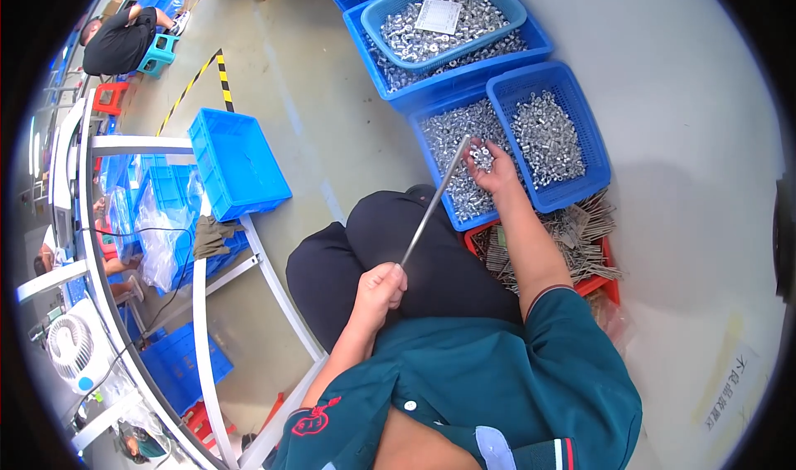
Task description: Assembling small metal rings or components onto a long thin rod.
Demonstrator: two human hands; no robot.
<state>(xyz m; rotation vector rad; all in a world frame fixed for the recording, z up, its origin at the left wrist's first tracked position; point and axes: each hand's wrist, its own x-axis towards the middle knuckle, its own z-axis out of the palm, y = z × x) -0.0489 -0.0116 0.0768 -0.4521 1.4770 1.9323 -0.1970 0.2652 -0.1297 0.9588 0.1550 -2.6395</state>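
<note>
My left hand [381, 289] is closed around the lower end of a thin straight metal rod [434, 199], held over my lap and slanting up to the right. The rod's far tip is by the fingers of my right hand [500, 175]. That hand is palm up with curled fingers, cupping several small silvery ring-shaped metal parts [481, 158]. Whether the tip touches a part, I cannot tell. Under the right hand stands a blue bin [425, 148] full of similar parts. A blue basket [572, 84] of small metal parts sits on its right side.
Beyond stands a larger blue bin [410, 97] with a lighter blue basket [375, 30] of parts and a paper label [438, 16] on top. Near my right forearm, a red bin [611, 289] holds thin metal rods [584, 225]. A white frame [201, 337] and blue crate [240, 163] stand left.
</note>
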